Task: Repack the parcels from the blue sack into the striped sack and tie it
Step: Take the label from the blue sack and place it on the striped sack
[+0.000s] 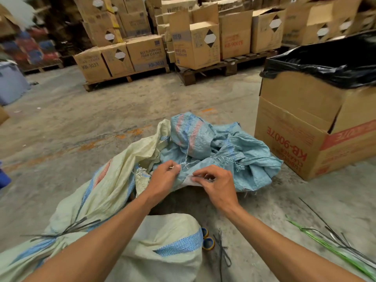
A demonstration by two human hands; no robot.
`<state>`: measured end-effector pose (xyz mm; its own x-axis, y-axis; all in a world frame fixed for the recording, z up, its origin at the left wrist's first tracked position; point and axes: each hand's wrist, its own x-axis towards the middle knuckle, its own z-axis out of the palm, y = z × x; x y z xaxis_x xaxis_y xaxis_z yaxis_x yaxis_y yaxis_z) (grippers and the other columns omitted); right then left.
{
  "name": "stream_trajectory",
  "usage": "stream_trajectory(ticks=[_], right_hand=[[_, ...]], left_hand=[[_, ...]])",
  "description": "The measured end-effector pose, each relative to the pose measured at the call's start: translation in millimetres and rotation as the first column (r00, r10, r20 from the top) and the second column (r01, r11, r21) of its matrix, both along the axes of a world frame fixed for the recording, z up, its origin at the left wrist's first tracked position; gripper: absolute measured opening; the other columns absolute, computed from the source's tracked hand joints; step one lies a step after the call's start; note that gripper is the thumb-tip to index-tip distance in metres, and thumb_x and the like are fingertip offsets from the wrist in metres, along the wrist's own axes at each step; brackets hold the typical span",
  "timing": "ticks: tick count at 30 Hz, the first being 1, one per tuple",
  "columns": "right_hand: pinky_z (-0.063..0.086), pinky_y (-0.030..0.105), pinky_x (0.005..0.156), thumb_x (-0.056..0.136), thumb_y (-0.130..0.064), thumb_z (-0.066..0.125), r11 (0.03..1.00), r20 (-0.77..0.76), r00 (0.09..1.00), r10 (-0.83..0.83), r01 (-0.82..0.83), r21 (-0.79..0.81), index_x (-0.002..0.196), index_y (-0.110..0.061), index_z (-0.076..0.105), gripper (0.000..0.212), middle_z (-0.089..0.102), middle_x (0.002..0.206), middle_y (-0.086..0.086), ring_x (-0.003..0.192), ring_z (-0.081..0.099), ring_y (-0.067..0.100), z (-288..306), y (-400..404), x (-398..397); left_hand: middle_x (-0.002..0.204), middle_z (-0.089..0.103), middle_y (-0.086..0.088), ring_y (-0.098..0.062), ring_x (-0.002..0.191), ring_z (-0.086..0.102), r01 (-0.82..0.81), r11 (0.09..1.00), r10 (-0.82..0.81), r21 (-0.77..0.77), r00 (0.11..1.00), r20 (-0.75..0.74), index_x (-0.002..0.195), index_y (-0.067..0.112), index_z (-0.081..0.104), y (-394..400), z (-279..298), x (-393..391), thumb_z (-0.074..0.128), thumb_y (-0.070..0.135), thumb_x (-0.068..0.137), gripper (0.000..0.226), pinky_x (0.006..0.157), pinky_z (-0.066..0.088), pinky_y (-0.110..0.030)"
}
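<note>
A crumpled blue woven sack (219,151) with faint pink stripes lies on the concrete floor in front of me. My left hand (162,178) pinches its frayed near edge, where loose threads stick up. My right hand (215,184) pinches the same edge a little to the right, beside a white patch. To the left, a cream sack (114,188) with blue and red stripes lies open and slack, touching the blue one. A second cream striped sack (166,241) sits full beneath my forearms. No parcels show.
A large KB-9007E carton (309,127) lined with a black bag stands at the right. Black ties (223,253), tape rolls (207,240) and green and black straps (335,245) lie on the floor near me. Pallets of cartons (195,43) fill the back.
</note>
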<state>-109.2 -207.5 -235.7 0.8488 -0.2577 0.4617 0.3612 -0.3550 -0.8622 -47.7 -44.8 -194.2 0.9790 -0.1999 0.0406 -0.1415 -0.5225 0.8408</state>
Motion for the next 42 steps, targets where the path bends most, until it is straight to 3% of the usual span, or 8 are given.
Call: stream_trajectory(ticks=[5,8,11,13,17,21,30,42], right_hand=[[0.049,0.016,0.068,0.072,-0.011,0.086,0.999,0.048,0.998,0.043,-0.042,-0.026,0.079,-0.016,0.079,0.011,0.072,0.076,-0.011,0.072,0.065,0.008,20,-7,-9],[0.049,0.016,0.068,0.072,-0.009,0.086,0.999,0.071,0.997,0.035,-0.036,0.017,0.08,-0.014,0.079,0.011,0.073,0.076,-0.009,0.073,0.067,0.009,30,-13,-14],[0.046,0.011,0.068,0.073,-0.009,0.085,0.994,0.049,0.998,0.032,-0.037,0.101,0.081,-0.013,0.079,0.01,0.073,0.075,-0.011,0.073,0.067,0.004,41,-21,-17],[0.044,0.011,0.066,0.075,-0.01,0.083,0.991,0.025,0.999,0.04,-0.043,0.126,0.083,-0.014,0.079,0.01,0.071,0.072,-0.011,0.068,0.063,0.001,49,-27,-15],[0.052,0.027,0.068,0.08,-0.017,0.081,0.995,-0.005,0.998,0.058,-0.057,0.085,0.092,-0.022,0.079,0.014,0.072,0.076,-0.008,0.073,0.064,0.01,65,-40,-9],[0.045,0.023,0.064,0.08,-0.016,0.08,0.996,0.014,0.997,0.077,-0.076,-0.05,0.087,-0.023,0.078,0.01,0.068,0.074,-0.011,0.068,0.058,0.006,77,-48,-8],[0.044,0.016,0.062,0.074,-0.02,0.085,0.977,0.071,0.996,0.045,-0.03,-0.211,0.081,-0.025,0.08,0.01,0.069,0.076,-0.01,0.067,0.062,0.01,80,-46,-10],[0.048,0.029,0.064,0.075,-0.014,0.084,0.856,0.33,0.944,-0.006,0.175,-0.486,0.08,-0.016,0.078,0.009,0.064,0.079,-0.005,0.076,0.054,0.014,62,-37,-21]], left_hand=[[0.07,0.064,-0.002,-0.022,0.068,0.06,-0.317,0.909,0.307,0.271,0.948,0.077,0.075,0.015,0.067,8,25,3,0.06,0.032,0.092,0.024,0.064,0.045,-0.031],[0.111,0.063,-0.003,-0.03,0.097,0.062,-0.5,0.695,0.457,0.517,0.862,0.219,0.102,0.025,0.07,16,38,3,0.066,0.033,0.087,0.017,0.083,0.046,-0.041],[0.132,0.042,-0.002,-0.028,0.115,0.048,-0.515,0.702,0.37,0.492,0.854,0.366,0.12,0.027,0.061,16,46,-4,0.066,0.024,0.085,0.036,0.094,0.04,-0.044],[0.12,0.05,0.004,-0.018,0.113,0.046,-0.396,0.833,0.164,0.387,0.844,0.51,0.111,0.031,0.065,8,51,-16,0.062,0.038,0.088,0.024,0.094,0.039,-0.038],[0.101,0.064,0.018,0.003,0.094,0.056,0.269,0.928,-0.325,0.256,0.922,0.209,0.112,0.035,0.065,-8,50,-36,0.059,0.05,0.092,0.026,0.081,0.048,-0.025],[0.084,0.065,0.018,0.0,0.083,0.058,0.215,0.96,-0.264,0.182,0.911,0.316,0.095,0.035,0.069,-12,43,-32,0.058,0.038,0.096,0.012,0.071,0.042,-0.019],[0.066,0.041,0.014,-0.004,0.063,0.038,0.391,0.919,-0.393,0.046,0.911,0.124,0.069,0.035,0.054,-25,66,-36,0.045,0.039,0.102,0.035,0.061,0.031,-0.019],[0.054,0.053,0.009,-0.002,0.05,0.046,0.346,0.933,-0.354,-0.095,0.931,-0.088,0.056,0.021,0.065,-25,76,-32,0.06,0.016,0.094,0.038,0.055,0.037,-0.013]])
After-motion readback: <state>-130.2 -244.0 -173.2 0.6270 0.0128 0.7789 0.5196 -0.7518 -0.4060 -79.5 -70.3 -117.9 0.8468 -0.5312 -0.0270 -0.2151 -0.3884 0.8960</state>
